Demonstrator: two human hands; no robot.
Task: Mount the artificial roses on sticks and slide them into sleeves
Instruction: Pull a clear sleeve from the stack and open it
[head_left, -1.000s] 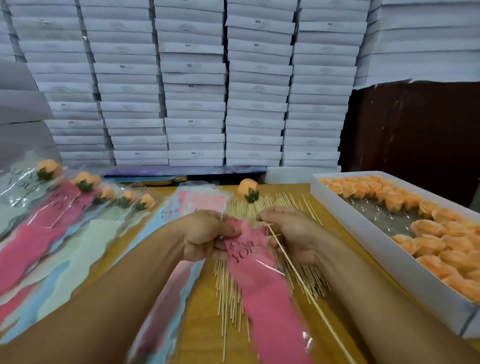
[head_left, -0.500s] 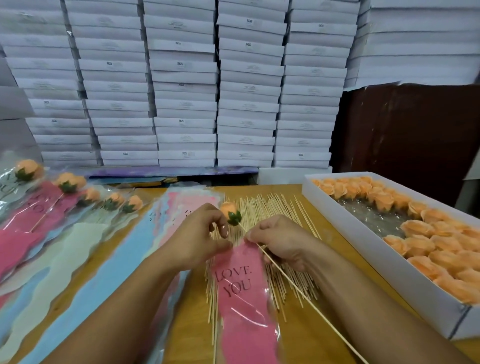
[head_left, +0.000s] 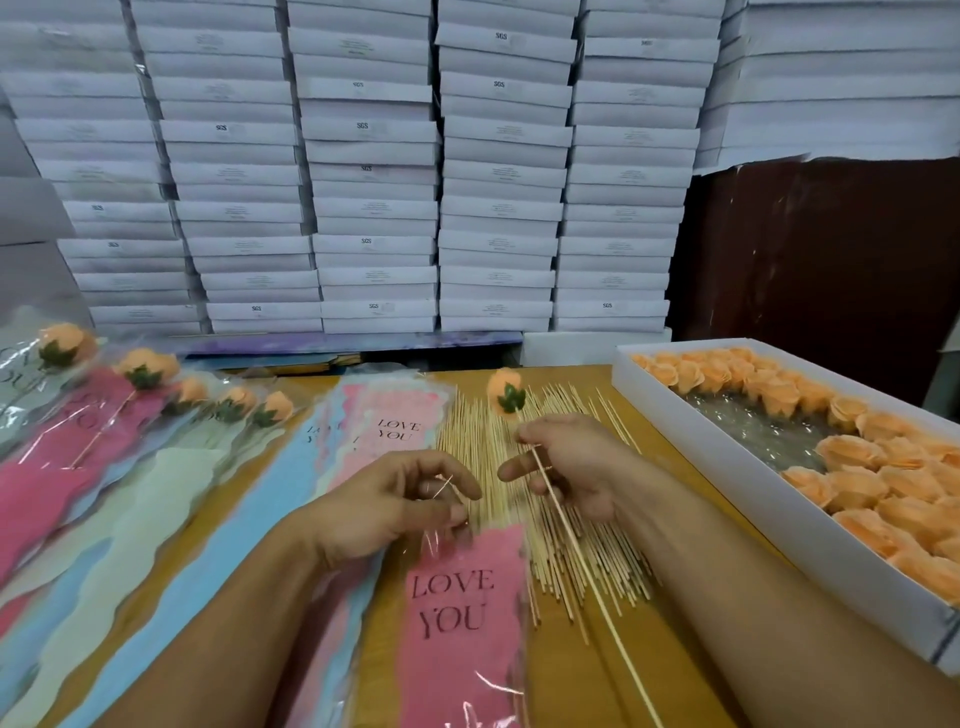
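My right hand pinches a thin wooden stick that carries an orange rose at its far end; the stick runs back toward me past my forearm. My left hand pinches the clear top edge of a pink "LOVE YOU" sleeve that lies flat on the table in front of me. The stick lies outside the sleeve, to its right. Under both hands a bed of loose wooden sticks is spread out.
A white tray of orange rose heads stands at the right. A fanned stack of empty sleeves lies left of centre. Finished sleeved roses lie at the far left. Stacked white boxes wall off the back.
The rose on its stick has moved away from me and right, out from the sleeve's mouth. My hands have drawn apart, the left one pulling the sleeve's top nearer to me.
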